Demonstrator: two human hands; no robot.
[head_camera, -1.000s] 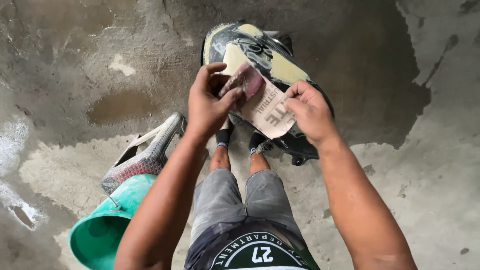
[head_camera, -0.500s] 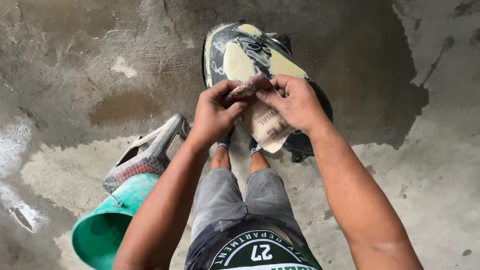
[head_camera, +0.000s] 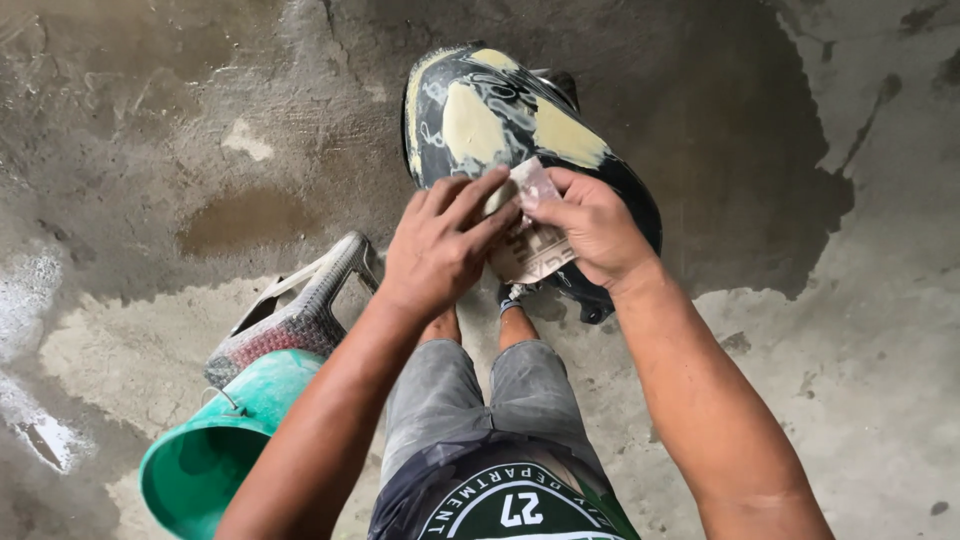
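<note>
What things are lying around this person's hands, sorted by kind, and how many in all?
Sandpaper sheet, held in both hands: 1
Black tank with yellow filler patches: 1
Green bucket: 1
Grey stool: 1
Total: 4

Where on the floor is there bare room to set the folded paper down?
Bare concrete floor lies left of the tank, above the stool, and right of the right hand. It is crowded near the knees, with bucket, stool and left hand.
</note>
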